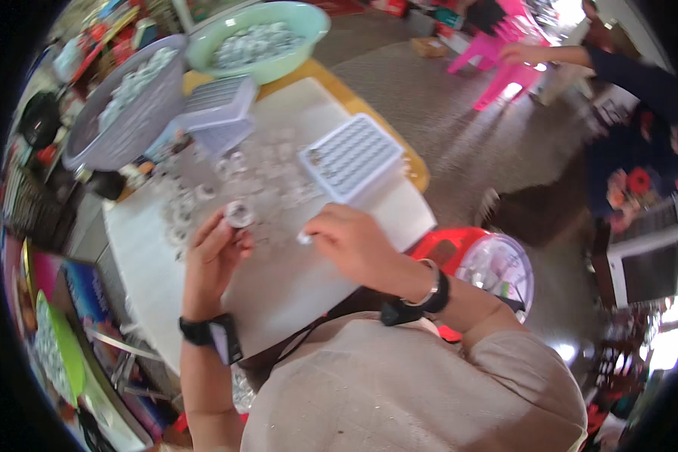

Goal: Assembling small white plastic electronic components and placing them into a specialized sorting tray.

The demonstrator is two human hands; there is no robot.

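Between the thumb and fingers of my left hand (212,252) is a small round clear-and-white piece (239,215), held up above the white table top (279,301). To its right, my right hand (354,245) pinches a tiny white piece (304,238), whose kind is too blurred to tell. The two hands are apart. Beyond them, many small clear plastic parts (267,162) lie scattered over the table. A white tray (352,158) with rows of small round pieces stands past my right hand.
At the far left are a grey-purple basket (120,143) and a pale green basin (309,45), both heaped with small pale pieces. Stacked trays (218,105) stand beside them. A round tub (523,264) sits right of the table. Another person's arm (625,71) reaches in at upper right, near pink chairs (505,64).
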